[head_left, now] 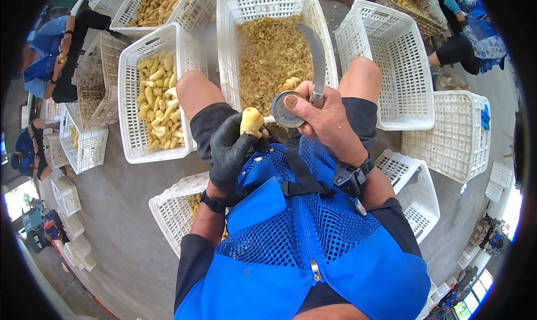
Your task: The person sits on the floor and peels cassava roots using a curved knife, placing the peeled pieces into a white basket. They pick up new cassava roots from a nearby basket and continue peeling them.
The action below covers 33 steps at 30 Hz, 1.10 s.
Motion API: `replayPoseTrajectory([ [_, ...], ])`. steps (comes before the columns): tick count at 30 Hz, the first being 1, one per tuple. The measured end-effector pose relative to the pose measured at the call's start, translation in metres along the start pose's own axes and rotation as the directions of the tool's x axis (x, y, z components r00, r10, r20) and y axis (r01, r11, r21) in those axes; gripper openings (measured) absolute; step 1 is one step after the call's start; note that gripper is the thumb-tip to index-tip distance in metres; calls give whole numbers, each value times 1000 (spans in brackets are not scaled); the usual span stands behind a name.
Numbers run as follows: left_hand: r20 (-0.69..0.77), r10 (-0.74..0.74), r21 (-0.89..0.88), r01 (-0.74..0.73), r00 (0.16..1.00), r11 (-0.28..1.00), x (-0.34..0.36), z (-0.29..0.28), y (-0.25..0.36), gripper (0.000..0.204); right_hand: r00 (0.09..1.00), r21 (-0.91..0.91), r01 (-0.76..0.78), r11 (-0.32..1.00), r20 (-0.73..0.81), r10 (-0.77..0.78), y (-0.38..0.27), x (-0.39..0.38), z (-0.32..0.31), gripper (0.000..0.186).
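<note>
My left hand [230, 147], in a black glove, grips a knobbly pale-yellow root [251, 121] that looks like peeled ginger, its upper end sticking out above the fingers. Bare and closed, my right hand [334, 127] holds a curved knife [314, 56] with the blade pointing up and away. A round, flat, grey metal lid [287, 114] is also in that hand, under the thumb. Both hands are over my lap, with the lid just right of the root. Beyond them, between my knees, a white crate [225, 46] holds brownish-yellow peelings [268, 51] and a few root pieces.
To the left, a white crate [127, 102] contains many pale-yellow roots [159, 104]. Another crate of roots [190, 12] stands farther back. A white crate [391, 68] stands right of my knee, and more crates flank my hips. Other people [47, 54] sit at the far left and right.
</note>
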<state>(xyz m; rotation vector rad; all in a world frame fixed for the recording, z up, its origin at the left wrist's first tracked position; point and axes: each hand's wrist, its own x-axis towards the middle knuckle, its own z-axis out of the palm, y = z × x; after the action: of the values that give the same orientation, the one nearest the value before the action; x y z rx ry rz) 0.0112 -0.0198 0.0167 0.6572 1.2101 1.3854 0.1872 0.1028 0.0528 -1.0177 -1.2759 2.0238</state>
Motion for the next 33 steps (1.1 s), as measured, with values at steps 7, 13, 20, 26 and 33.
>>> replayPoseTrajectory([
  [7, -29, 27, 44, -26, 999, 999, -1, 3, 3, 35, 1000, -64, 29, 998, 15, -28, 13, 8, 16, 27],
  [13, -139, 79, 79, -69, 987, 995, 3, 4, -10, 29, 937, -453, 271, 849, -77, -340, 30, 8, 23, 24],
  [20, -293, 229, 210, -171, 928, 963, 4, 8, -12, 23, 734, -773, 293, 563, -195, -651, 39, 27, 16, 20],
  [26, -289, 123, 64, -109, 949, 992, 3, 4, -6, 24, 955, -63, 99, 993, -275, -113, 11, 19, -2, 23],
  [33, -209, 103, 74, -89, 973, 993, 3, 0, -4, 28, 992, -13, 99, 995, -73, -99, 8, 19, 33, 26],
])
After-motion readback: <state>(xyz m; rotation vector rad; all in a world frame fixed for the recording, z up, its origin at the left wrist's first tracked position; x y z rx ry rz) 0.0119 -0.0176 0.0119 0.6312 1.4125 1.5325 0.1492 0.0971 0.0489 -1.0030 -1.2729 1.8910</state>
